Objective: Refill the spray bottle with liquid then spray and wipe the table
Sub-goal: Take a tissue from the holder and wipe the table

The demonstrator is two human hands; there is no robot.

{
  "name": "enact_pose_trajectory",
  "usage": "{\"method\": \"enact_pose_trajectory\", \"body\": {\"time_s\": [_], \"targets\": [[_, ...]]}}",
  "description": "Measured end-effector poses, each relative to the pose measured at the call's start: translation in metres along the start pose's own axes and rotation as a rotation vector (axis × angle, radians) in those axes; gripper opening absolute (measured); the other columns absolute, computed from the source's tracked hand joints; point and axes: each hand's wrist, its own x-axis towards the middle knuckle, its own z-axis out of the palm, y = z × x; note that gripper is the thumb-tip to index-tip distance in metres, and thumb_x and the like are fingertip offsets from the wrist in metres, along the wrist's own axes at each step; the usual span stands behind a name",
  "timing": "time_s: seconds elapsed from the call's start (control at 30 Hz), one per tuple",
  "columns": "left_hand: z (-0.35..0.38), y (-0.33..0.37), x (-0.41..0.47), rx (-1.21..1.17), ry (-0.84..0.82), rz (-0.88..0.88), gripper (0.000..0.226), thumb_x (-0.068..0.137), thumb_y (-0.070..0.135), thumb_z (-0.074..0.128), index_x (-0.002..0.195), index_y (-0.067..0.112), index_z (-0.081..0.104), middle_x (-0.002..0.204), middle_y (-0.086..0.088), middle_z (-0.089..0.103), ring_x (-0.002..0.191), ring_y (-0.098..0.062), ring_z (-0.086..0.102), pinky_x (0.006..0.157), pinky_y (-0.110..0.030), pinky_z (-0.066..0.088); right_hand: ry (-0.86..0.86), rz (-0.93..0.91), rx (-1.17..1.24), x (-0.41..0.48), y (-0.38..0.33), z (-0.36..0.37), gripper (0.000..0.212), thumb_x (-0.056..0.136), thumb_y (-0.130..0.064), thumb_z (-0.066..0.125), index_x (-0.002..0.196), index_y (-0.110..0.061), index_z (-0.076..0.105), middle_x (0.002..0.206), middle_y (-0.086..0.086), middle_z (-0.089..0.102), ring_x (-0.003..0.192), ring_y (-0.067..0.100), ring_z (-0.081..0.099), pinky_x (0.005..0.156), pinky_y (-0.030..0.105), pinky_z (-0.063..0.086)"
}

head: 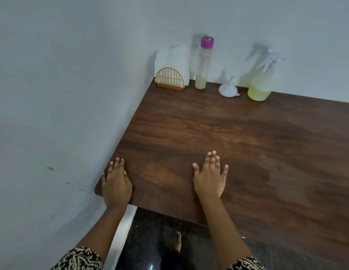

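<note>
Well nearer the camera than the spray bottle (pixel 262 82), 2 hands are lying flat on the wooden table (pixel 247 143): the left hand (pixel 116 184) and the right hand (pixel 209 180), fingers straight, holding nothing. The spray bottle is standing at the wall, and left of it are sitting an upturned funnel (pixel 228 89), a purple-capped bottle (pixel 202 71) and a napkin holder (pixel 169 77).

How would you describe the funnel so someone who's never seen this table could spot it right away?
Look along the far edge of the wooden table, where it meets the wall. Between the tall clear bottle with a purple cap and the spray bottle holding yellow liquid sits the funnel. It is the only low, white piece, resting mouth down with its thin spout pointing up.
</note>
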Motion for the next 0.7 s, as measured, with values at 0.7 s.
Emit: {"method": "enact_pose_trajectory", "body": {"time_s": [0.7], "targets": [[0.019,0.064,-0.109,0.112,-0.199,0.046,0.057,0.098,0.031,0.046,0.148,0.010,0.029,0.155,-0.021,0.024,0.144,-0.039,0.017,0.112,-0.059,0.013,-0.033,-0.075,0.048,-0.051,0.062,-0.003,0.069,0.100,-0.045,0.024,0.152,-0.006,0.002,0.161,0.009,0.000,0.149,0.024,0.000,0.118,0.044,0.002]]}}
